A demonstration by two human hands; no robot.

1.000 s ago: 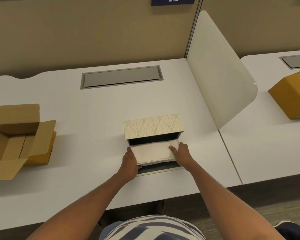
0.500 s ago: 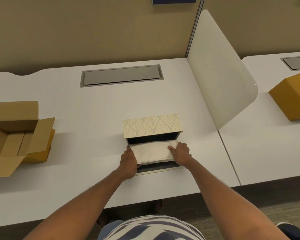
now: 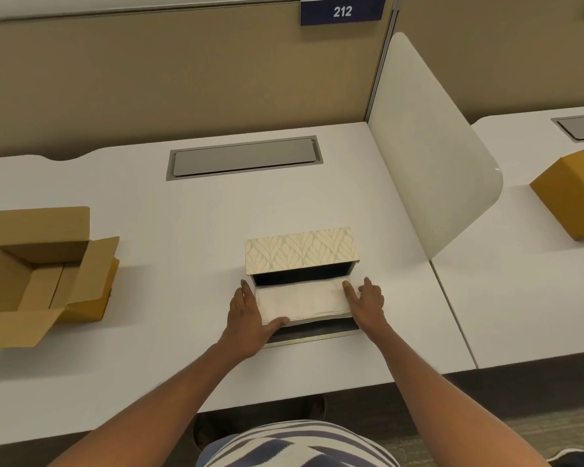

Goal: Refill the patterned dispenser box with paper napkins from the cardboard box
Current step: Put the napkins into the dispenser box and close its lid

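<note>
The patterned dispenser box (image 3: 300,250) lies on the white desk with its open side toward me, its interior dark. A stack of white paper napkins (image 3: 302,299) sits partly inside the opening. My left hand (image 3: 246,315) clasps the stack's left end, thumb under its front edge. My right hand (image 3: 366,303) presses flat against the stack's right end, fingers spread. The open cardboard box (image 3: 31,274) stands at the far left of the desk, and no napkins are visible inside it.
A grey cable hatch (image 3: 245,158) is set into the white desk (image 3: 169,230) behind the dispenser. A white curved divider panel (image 3: 429,156) stands to the right. On the neighbouring desk sits a closed brown box (image 3: 573,193). The desk's front edge is near my body.
The napkin stack has gone slightly deeper into the dispenser. My right hand has flattened and spread its fingers against the stack's end; my left thumb now hooks the front edge.
</note>
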